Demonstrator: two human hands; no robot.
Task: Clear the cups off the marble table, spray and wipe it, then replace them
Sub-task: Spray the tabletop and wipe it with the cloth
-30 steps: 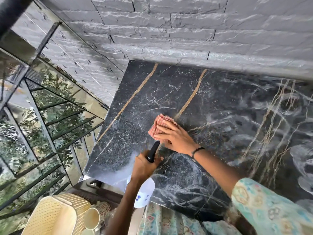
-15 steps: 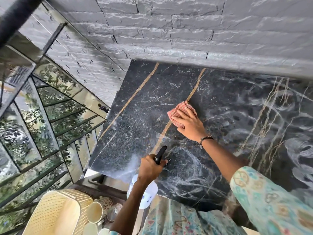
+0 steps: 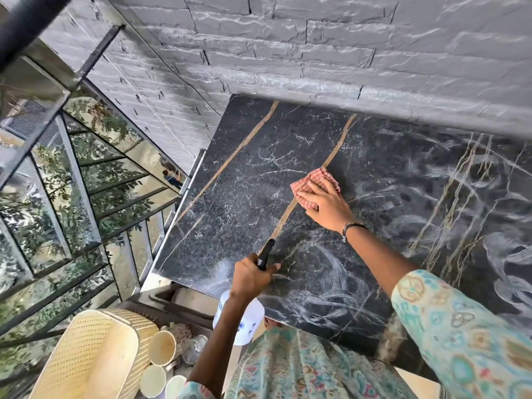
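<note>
- The marble table (image 3: 247, 180) carries no cups, so the clearing step looks done.
- The cups (image 3: 162, 347) stand together on a lower surface beside a cream woven basket (image 3: 86, 358), below the wrist of the left hand (image 3: 249, 276) and well apart from the fingers of the right hand.
- The right hand (image 3: 325, 204) lies flat on a red checked cloth (image 3: 309, 182); its fingers (image 3: 309, 192) are stretched out, close together, and press the cloth onto the stone. The cloth shows beyond the fingertips and to the side of them.
- The left hand is closed around the neck of a white spray bottle (image 3: 240, 321); the fingers wrap the grip and the black nozzle (image 3: 266, 251) comes out above them, pointing over the table. I cannot tell if a finger presses the trigger.
- White smeared streaks cover the stone behind the right wrist and further to that side, so I judge this part is already sprayed and wiped at least once.
- The stone beyond the right fingertips and above the nozzle looks dry and unstreaked, so I think this part is left to wipe.
- Putting the cups back is not yet done.
</note>
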